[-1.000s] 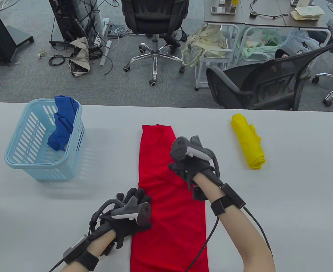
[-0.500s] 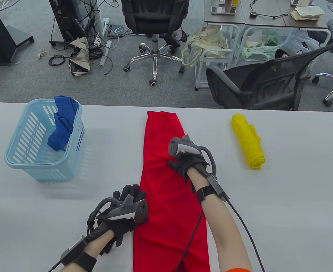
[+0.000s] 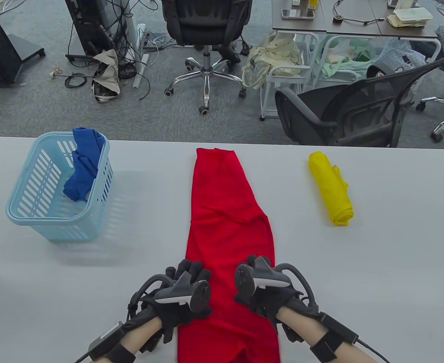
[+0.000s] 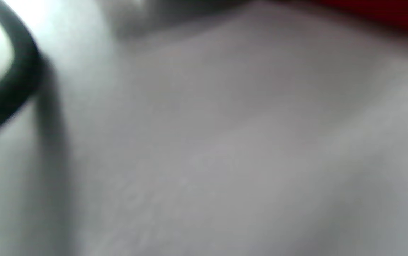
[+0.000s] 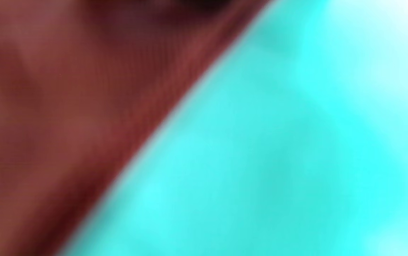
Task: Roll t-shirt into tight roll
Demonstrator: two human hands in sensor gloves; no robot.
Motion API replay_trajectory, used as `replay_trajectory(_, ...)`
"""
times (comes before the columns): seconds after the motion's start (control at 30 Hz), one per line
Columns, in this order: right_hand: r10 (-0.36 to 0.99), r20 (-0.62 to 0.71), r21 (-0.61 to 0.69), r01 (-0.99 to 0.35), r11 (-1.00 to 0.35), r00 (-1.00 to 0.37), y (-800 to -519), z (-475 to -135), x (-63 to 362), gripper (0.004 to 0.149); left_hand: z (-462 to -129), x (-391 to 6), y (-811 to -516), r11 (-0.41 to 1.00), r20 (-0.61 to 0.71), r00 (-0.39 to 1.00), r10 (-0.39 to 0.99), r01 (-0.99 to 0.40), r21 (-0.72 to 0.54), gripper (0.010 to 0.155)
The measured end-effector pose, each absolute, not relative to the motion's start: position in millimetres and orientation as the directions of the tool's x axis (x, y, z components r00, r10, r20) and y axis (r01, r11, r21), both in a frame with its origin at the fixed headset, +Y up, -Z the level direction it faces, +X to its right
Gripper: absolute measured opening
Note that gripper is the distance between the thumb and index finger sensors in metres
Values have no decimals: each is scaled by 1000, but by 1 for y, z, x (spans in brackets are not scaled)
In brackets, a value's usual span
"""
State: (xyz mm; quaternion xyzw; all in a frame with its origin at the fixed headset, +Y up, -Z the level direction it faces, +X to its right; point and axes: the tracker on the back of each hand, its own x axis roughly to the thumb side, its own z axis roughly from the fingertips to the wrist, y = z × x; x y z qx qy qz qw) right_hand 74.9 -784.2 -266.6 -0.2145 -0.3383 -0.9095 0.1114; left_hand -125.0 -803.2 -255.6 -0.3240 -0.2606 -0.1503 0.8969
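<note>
- Table view, nearest edge: the left hand (image 3: 180,298) lay on the left border of the red t-shirt (image 3: 227,242), fingers reaching forward onto the cloth; the tracker hid most of them, so I could not tell whether they were pinching fabric or lying flat.
- Just beside it, the right hand (image 3: 269,293) sat on the shirt's right border, its fingers likewise hidden under the tracker, grip impossible to judge.
- The t-shirt lay folded into a long narrow strip running away from the person down the middle of the grey table (image 3: 395,264), flat and unrolled, with a crease across its middle.
- Both wrist views were blurred: the left showed grey tabletop (image 4: 225,160) with a red sliver at the top, the right red cloth (image 5: 47,124) beside a cyan-tinted surface.
- Farther right lay a yellow rolled garment (image 3: 331,189), well apart from the shirt.
- Farther left stood a light blue basket (image 3: 25,215) holding a blue cloth (image 3: 84,166) draped over its rim.
</note>
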Motion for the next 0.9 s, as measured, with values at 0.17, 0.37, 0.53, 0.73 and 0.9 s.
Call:
replay_trajectory(0.17, -34, 454, 592, 331, -735, -890, -785, -287, 78, 82, -272, -124, -804, 736, 571, 814, -103, 449, -507, 88)
replay_trajectory(0.37, 16, 372, 660, 252, -708, -928, -788, -331, 81, 80, -321, -127, -803, 724, 559, 824, -93, 441, -530, 87)
replay_trajectory(0.53, 49, 318, 703, 201, -682, -947, -787, -363, 83, 80, -352, -127, -801, 719, 530, 841, -107, 434, -543, 87)
replay_trajectory(0.73, 71, 265, 728, 151, -669, -962, -787, -391, 84, 81, -377, -131, -800, 740, 486, 865, -127, 409, -534, 86)
replay_trajectory(0.9, 75, 254, 729, 140, -670, -964, -787, -396, 83, 82, -361, -131, -789, 789, 469, 873, -132, 379, -484, 80)
